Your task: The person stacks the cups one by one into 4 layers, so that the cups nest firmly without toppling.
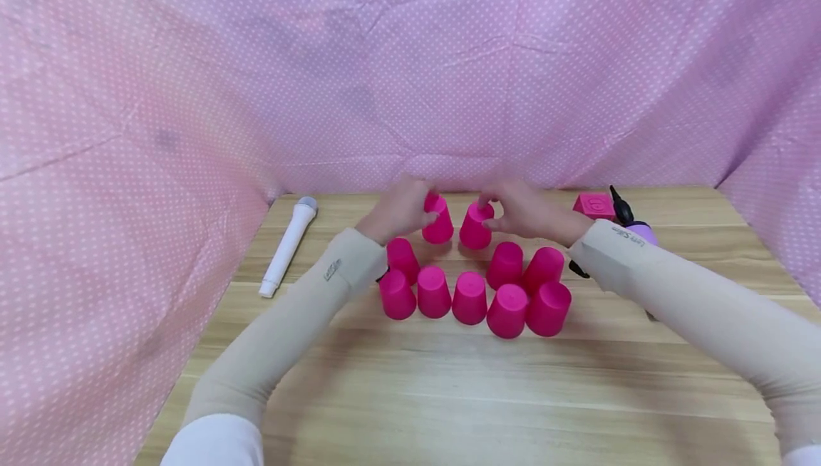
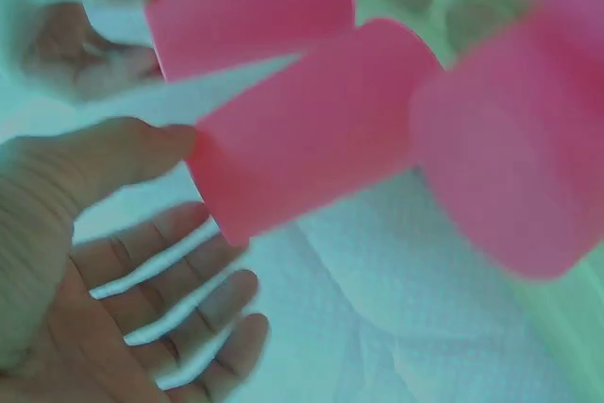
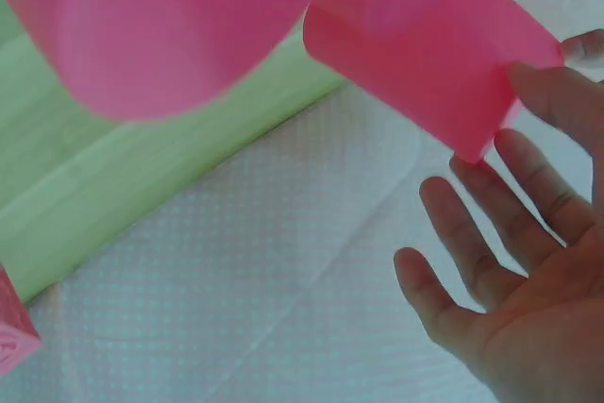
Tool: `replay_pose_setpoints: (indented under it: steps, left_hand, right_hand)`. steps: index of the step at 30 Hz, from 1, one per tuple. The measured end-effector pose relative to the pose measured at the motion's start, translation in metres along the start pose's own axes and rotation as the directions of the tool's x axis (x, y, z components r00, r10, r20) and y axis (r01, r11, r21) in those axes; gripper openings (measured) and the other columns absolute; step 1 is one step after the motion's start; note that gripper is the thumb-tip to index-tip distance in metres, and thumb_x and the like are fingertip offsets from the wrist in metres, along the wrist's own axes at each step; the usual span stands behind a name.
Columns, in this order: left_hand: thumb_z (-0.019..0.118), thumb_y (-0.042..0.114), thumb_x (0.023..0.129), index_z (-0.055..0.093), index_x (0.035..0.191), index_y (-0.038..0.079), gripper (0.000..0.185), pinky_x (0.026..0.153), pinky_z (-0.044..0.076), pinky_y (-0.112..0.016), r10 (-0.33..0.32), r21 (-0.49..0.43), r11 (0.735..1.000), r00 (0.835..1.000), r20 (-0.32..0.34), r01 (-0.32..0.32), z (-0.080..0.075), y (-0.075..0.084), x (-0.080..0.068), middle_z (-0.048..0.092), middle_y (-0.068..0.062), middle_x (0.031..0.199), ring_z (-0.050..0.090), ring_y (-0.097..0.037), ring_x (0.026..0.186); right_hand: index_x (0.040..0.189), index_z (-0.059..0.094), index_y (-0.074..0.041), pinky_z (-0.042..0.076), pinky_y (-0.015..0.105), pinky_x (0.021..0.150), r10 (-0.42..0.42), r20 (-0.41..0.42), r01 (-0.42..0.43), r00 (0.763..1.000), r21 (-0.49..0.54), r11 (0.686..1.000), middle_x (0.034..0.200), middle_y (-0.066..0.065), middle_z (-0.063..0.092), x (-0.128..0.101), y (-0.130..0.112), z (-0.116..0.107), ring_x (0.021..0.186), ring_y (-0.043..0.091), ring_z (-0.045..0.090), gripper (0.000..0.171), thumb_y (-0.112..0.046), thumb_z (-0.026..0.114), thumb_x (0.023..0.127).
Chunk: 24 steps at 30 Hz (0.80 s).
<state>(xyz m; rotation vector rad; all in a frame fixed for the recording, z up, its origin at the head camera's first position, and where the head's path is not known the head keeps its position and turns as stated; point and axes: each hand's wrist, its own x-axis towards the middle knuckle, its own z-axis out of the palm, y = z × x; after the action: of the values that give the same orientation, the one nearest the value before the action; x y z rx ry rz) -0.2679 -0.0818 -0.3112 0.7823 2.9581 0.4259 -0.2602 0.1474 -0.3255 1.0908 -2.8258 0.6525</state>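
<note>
1. Two pink cups hold the work here: the left-hand cup (image 1: 438, 224) and the right-hand cup (image 1: 477, 229), near the table's far edge. They appear to stand mouth-down with a narrow gap between them, long axes upright, tapered ends uppermost.
2. The left hand (image 1: 399, 211) comes in from the outer left side. Its thumb and nearest fingertips pinch the tapered end lightly; the other fingers reach out fairly straight, slightly spread.
3. The right hand (image 1: 531, 211) mirrors it from the outer right, its thumb and fingertips at the tapered end of its own cup in a light pinch, the remaining fingers extended. How firmly either hand grips I cannot tell.
4. So both cups lie inward, between the hands, and each hand is the nearer one to its own cup.
5. On the wearer's side of that pair are eight more pink cups (image 1: 470, 298), also mouth-down: five along the front, three behind.
6. Farther out on the wooden table (image 1: 410, 395), a white microphone (image 1: 286, 249) lies at the left; a pink block (image 1: 593, 206) and a partly hidden black-and-purple object (image 1: 641, 231) are beyond the right forearm.
7. Dotted pink cloth (image 1: 385, 81) hangs behind everything.
</note>
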Motion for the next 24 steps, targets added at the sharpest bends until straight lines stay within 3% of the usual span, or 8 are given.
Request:
replay_pose_setpoints:
  steps: [5, 10, 17, 24]
  left_hand:
    - [0.075, 0.02, 0.082, 0.063, 0.104, 0.009, 0.027, 0.071, 0.047, -0.028, 0.007, 0.001, 1.0, 0.997, 0.08, -0.008, -0.003, -0.013, 0.033, 0.058, 0.0, 0.091, 0.053, -0.016, 0.085]
    - [0.074, 0.019, 0.083, 0.064, 0.109, 0.008, 0.03, 0.077, 0.047, -0.028, 0.001, -0.004, 1.0, 0.99, 0.143, 0.0, 0.001, -0.025, 0.054, 0.06, -0.001, 0.096, 0.055, -0.016, 0.089]
    - [0.075, 0.015, 0.082, 0.067, 0.101, 0.008, 0.022, 0.077, 0.046, -0.028, 0.011, 0.003, 1.0, 0.993, 0.121, -0.012, 0.01, -0.034, 0.073, 0.061, -0.002, 0.092, 0.055, -0.017, 0.088]
    - [0.074, 0.011, 0.082, 0.068, 0.098, 0.008, 0.017, 0.075, 0.046, -0.025, -0.013, -0.004, 1.0, 0.991, 0.134, 0.014, 0.016, -0.031, 0.084, 0.062, 0.0, 0.089, 0.055, -0.017, 0.086]
  right_hand:
    - [0.088, 0.065, -0.002, 0.048, 0.043, 0.076, 0.089, -0.007, -0.089, 0.996, -0.017, 0.996, 0.085, 0.01, 0.064, 0.019, 0.019, -0.004, 0.087, 0.029, 0.059, 0.018, -0.007, 0.077, 0.075]
    - [0.089, 0.066, -0.002, 0.049, 0.042, 0.077, 0.18, 0.023, -0.18, 0.983, -0.02, 0.984, 0.091, 0.013, 0.065, 0.033, 0.033, -0.006, 0.088, 0.029, 0.06, 0.018, -0.009, 0.076, 0.076]
    - [0.09, 0.067, 0.0, 0.05, 0.041, 0.077, 0.211, 0.062, -0.21, 0.975, -0.022, 0.977, 0.092, 0.013, 0.065, 0.045, 0.05, -0.001, 0.087, 0.028, 0.062, 0.018, -0.007, 0.076, 0.076]
    - [0.089, 0.068, -0.002, 0.05, 0.038, 0.076, 0.207, 0.109, -0.203, 0.972, -0.054, 0.978, 0.085, 0.009, 0.065, 0.052, 0.059, 0.007, 0.083, 0.025, 0.061, 0.014, -0.007, 0.075, 0.078]
